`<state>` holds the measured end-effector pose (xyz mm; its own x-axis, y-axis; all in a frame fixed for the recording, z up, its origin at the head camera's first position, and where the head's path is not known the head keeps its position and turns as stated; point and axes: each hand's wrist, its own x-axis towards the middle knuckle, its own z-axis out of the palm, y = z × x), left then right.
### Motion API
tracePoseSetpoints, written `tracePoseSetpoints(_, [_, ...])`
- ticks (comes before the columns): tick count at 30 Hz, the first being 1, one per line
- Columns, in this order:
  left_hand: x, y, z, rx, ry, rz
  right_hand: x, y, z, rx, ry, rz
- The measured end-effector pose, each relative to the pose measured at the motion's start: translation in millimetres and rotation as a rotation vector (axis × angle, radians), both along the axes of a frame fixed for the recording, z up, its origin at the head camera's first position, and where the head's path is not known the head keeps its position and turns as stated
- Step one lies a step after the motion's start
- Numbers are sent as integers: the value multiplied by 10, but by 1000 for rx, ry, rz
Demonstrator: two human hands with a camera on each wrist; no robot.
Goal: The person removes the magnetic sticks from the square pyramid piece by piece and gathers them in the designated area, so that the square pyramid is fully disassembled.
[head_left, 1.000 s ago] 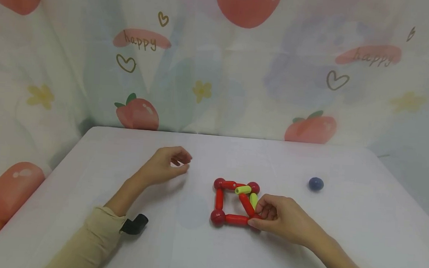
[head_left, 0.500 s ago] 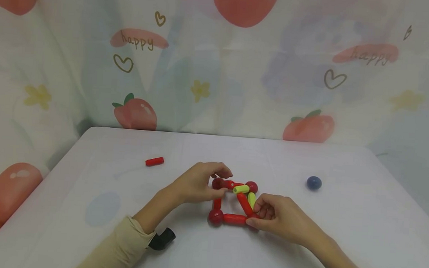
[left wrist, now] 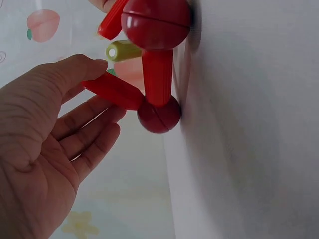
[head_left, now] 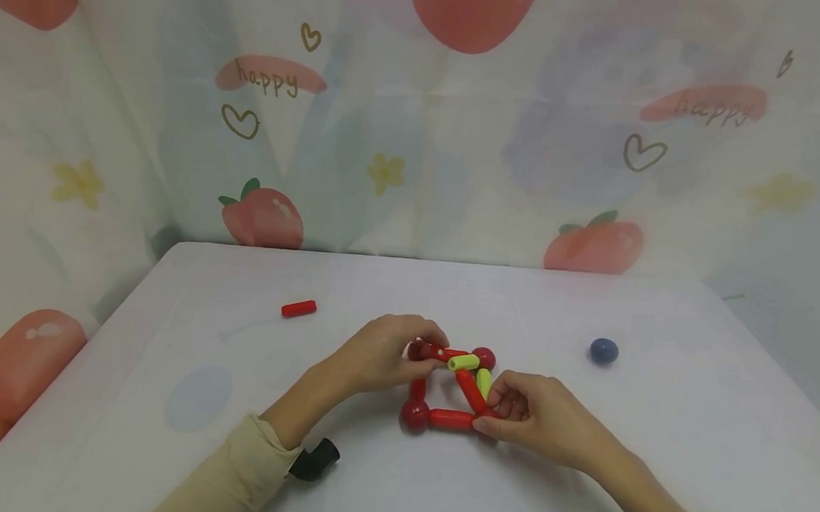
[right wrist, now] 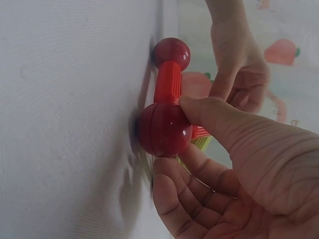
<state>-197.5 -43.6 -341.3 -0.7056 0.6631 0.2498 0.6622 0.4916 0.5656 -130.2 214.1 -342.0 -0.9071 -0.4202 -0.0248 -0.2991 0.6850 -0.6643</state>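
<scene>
A square frame of red balls and red rods lies on the table. My left hand (head_left: 386, 352) is at its far left ball (left wrist: 159, 114), pinching a red rod (left wrist: 114, 92) that slants up from that ball. The near left ball (head_left: 415, 415) sits apart from both hands. With thumb and fingers my right hand (head_left: 548, 421) grips the near right ball (right wrist: 164, 129). Another red rod (head_left: 471, 391) slants up from there. Two yellow-green rods (head_left: 464, 362) show by the far right ball (head_left: 484, 358); the right fingers partly hide their lower joints.
A loose red rod (head_left: 299, 309) lies on the white table (head_left: 361, 480) at the back left. A dark blue ball (head_left: 604, 352) rests to the right of the frame. Behind the table hangs a printed cloth (head_left: 444, 156).
My left hand has moved right to the frame and taken hold of the rod at its far left ball. A loose red rod now shows where that hand was. The right hand stays put.
</scene>
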Motion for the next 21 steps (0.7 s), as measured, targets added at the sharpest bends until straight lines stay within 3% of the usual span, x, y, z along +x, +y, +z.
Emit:
tracePoseSetpoints(6, [-57,-143,-20,75,-45,44,-13,-12,7,20,0,-8])
tracePoseSetpoints(11, [-123,-297,-33,97,-107,35,-14,-14,3,26,2,-7])
tracePoseSetpoints(21, [-227,-474,-109,67,-235,60,-3,-6,-17,25,-16,-20])
